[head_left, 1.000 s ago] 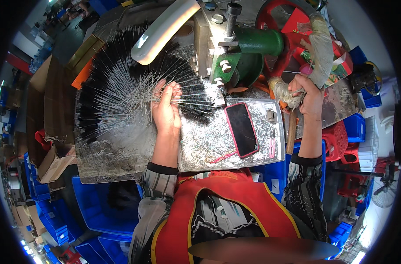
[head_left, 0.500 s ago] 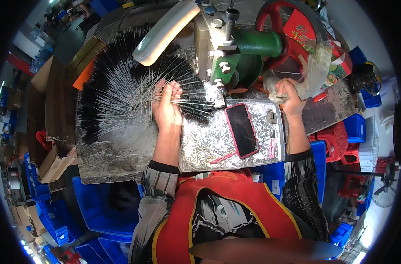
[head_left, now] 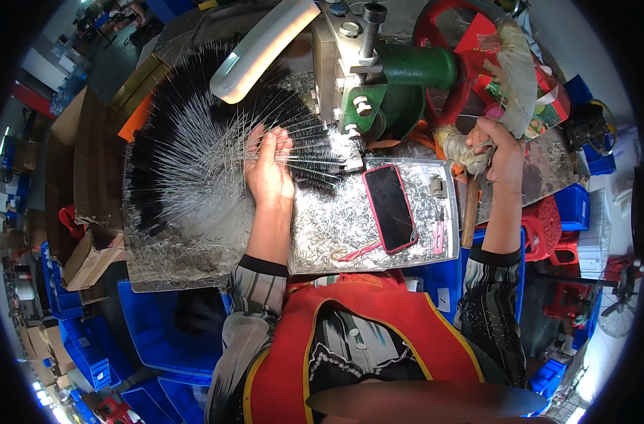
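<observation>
My left hand (head_left: pixel 271 168) is closed, palm up, around the wire stems of several thin black-bristled wire brushes (head_left: pixel 309 140). Their ends fan out toward the metal jaw (head_left: pixel 349 152) of a green hand-cranked press (head_left: pixel 414 67). More of these brushes lie in a big round heap (head_left: pixel 195 134) to the left, wire ends pointing inward. My right hand (head_left: pixel 502 152) grips the cloth-wrapped rim (head_left: pixel 465 150) of the press's red handwheel (head_left: pixel 449 106). A wooden handle (head_left: pixel 469 212) sticks out from the wheel below that hand.
A shallow tray (head_left: pixel 322 244) littered with metal clippings holds a pink-cased phone (head_left: pixel 390 208) and a small pink-handled tool (head_left: pixel 438 237). A white lamp (head_left: pixel 265 53) hangs over the heap. Cardboard boxes (head_left: pixel 92 162) stand left; blue bins (head_left: pixel 163 332) sit below the bench.
My right hand has moved right, turning the handwheel, and the wooden handle now shows beneath it. My left hand has stayed nearly still with the brushes.
</observation>
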{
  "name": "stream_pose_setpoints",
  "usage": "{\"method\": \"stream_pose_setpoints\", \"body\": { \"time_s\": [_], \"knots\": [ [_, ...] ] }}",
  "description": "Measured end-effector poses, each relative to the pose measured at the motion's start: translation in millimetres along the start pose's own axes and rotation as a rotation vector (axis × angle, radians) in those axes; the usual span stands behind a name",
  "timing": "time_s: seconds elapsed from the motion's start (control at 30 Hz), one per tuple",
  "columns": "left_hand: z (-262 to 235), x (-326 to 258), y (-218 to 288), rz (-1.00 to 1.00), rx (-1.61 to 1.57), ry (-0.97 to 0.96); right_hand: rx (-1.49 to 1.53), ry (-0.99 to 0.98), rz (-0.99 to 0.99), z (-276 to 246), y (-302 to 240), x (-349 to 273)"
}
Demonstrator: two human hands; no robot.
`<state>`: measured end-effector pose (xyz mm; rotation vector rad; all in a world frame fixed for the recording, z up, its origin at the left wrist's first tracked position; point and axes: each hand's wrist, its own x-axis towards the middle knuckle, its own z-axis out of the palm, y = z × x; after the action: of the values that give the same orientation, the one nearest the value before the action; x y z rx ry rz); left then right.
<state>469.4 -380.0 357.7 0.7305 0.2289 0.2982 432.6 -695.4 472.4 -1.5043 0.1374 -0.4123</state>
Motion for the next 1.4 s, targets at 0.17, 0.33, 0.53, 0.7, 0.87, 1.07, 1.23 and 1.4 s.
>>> {"method": "stream_pose_setpoints", "body": {
  "time_s": [0.17, 0.33, 0.53, 0.7, 0.87, 1.07, 1.23, 1.4],
  "knots": [
    [0, 0, 2, 0.018, 0.008, 0.026, 0.043, -0.076, -0.02, 4, -12, 1],
    [3, 1, 1, 0.033, 0.019, 0.014, 0.076, -0.045, -0.491, 9, 56, -4],
    [-3, 2, 6, -0.008, 0.048, -0.031, 0.119, -0.027, -0.208, 3, 40, -6],
    [-3, 4, 4, 0.03, -0.004, 0.014, 0.099, -0.003, -0.081, 8, 6, -3],
    [-4, 5, 3, 0.002, -0.038, 0.04, 0.056, -0.011, -0.1, 3, 11, -2],
    [-4, 6, 2, 0.013, -0.02, 0.045, 0.102, -0.02, -0.092, 2, 13, -2],
    [-2, 6, 3, 0.013, 0.0, 0.058, -0.055, -0.051, 0.038, 4, -17, 2],
    [-2, 5, 5, 0.029, 0.006, 0.063, -0.028, 0.021, -0.073, 13, -9, -6]
  ]
}}
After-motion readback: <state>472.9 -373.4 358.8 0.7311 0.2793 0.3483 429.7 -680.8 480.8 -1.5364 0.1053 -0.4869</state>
